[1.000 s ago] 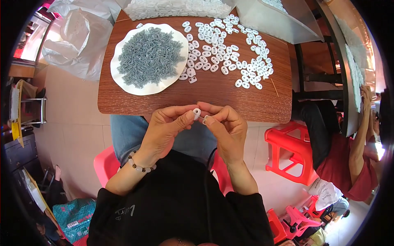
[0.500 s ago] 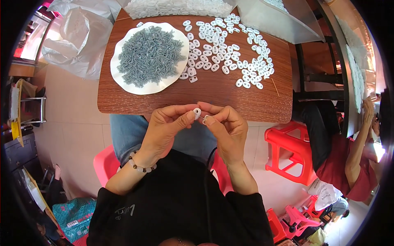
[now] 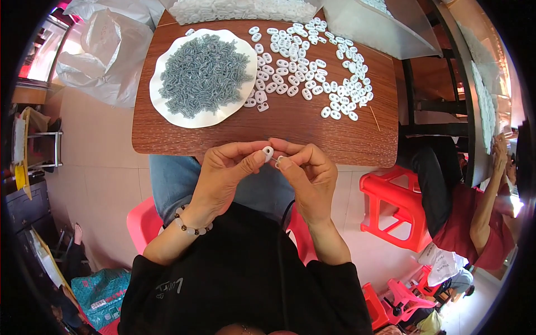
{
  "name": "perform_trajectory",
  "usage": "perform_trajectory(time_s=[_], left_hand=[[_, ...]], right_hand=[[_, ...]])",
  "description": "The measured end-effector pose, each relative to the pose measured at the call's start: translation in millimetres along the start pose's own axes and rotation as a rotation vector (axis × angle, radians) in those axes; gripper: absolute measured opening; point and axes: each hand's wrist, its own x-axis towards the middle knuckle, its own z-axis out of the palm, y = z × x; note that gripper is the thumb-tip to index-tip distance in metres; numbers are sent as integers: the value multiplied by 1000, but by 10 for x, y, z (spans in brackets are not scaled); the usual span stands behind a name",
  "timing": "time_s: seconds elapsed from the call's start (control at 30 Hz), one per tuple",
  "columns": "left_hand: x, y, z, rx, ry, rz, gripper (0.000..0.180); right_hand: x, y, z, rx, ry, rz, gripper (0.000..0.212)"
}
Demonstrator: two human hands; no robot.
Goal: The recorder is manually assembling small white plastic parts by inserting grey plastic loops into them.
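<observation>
Just off the table's near edge, my left hand (image 3: 229, 170) pinches a white oval two-hole plastic piece (image 3: 268, 152) between thumb and fingers. My right hand (image 3: 310, 174) meets it from the other side, thumb and fingers pinched together. A small, thin, pale part (image 3: 277, 160) shows at the right thumb tip, too small to name. Beyond my hands, a white wavy-edged plate (image 3: 158, 106) carries a heap of small grey coil springs (image 3: 204, 75). To the plate's right, many more white two-hole pieces (image 3: 293, 81) lie scattered over the brown table (image 3: 195, 142).
A clear-walled bin (image 3: 385, 33) and a heap of white pieces (image 3: 243, 11) stand along the far edge. One thin stick (image 3: 374, 119) lies at the table's right. White sacks (image 3: 106, 61) are at the left. A red stool (image 3: 393, 206) and another person's arm (image 3: 486, 206) are at the right.
</observation>
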Motion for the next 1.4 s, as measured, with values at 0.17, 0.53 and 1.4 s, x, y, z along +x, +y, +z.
perform_trajectory(time_s=[0.17,0.53,1.4], left_hand=[[-8,49,84,22,-12,54,23],[-93,191,45,44,-91,82,20],[-161,298,-79,52,-173,-71,19]], right_hand=[[-4,-1,2,-35,5,7,9],[-16,-37,46,37,-88,41,8],[-60,-28,135,26,-174,2,24]])
